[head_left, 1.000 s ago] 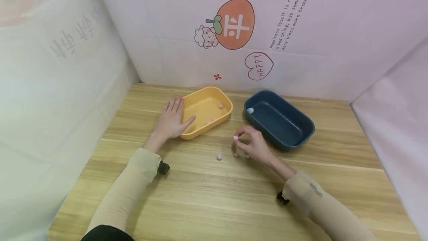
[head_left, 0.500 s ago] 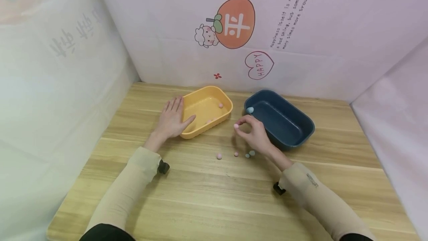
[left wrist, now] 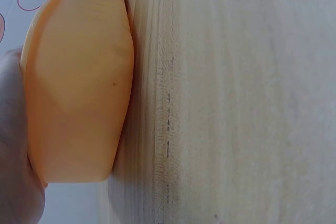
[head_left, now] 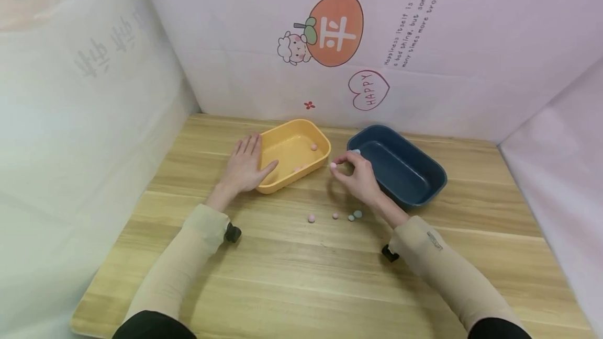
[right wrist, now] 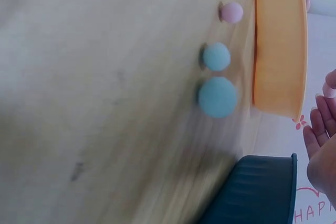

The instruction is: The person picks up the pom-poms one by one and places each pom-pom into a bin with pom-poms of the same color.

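Observation:
My left hand (head_left: 242,169) rests against the near-left rim of the yellow container (head_left: 288,148), fingers straight, thumb over its inside. A pink ball (head_left: 314,147) and a couple more pale pink ones lie within it. Between thumb and forefinger of my right hand (head_left: 363,178) is pinched a small pink ball (head_left: 333,165), held up in the space between the two containers. That hand overlaps the near-left rim of the dark blue container (head_left: 400,166). Inside, a light blue ball (head_left: 356,151) is partly covered by the hand.
Loose on the wooden table (head_left: 301,276) sit a larger pink ball (head_left: 311,218), a smaller pink one (head_left: 335,216) and two light blue balls (right wrist: 218,97) side by side. A printed white cloth (head_left: 235,77) stands behind the containers.
My right hand has moved away from me with the pink ball, up off the loose balls, bringing both light blue ones into sight. My left hand stays put; the head view has shifted slightly.

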Demonstrator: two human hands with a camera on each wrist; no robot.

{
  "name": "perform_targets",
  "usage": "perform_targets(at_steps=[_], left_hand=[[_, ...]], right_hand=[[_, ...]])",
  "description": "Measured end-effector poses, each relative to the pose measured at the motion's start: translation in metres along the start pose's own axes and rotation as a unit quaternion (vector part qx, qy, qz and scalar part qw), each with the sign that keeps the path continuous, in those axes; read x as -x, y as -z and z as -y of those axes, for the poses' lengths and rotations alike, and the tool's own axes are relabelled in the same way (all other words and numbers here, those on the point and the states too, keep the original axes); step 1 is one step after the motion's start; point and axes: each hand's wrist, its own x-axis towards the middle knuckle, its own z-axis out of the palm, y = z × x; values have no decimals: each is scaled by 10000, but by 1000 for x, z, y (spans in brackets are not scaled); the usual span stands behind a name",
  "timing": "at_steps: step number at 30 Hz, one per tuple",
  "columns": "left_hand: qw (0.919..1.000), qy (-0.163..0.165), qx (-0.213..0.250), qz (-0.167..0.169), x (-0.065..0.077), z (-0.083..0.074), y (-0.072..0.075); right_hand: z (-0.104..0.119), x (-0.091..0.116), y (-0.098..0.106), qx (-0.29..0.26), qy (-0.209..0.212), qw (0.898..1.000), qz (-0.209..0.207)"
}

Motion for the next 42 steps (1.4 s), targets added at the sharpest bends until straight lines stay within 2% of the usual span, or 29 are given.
perform_targets(at_steps=[15,22,28,42], left_hand=[[10000,48,-50,3,-3,-3,7],[9999,18,-100,71,-1,-3,7],[9999,9,-136,40,0,-3,5],[10000,53,-64,22,1,-4,2]], right_hand=[[6,-35,-14,34,93,9999,-123],[6,-40,-23,-60,4,9998,-193],[7,-48,-28,-10,-234,9995,-198],[9,-61,-37,171,-378,9991,57]])
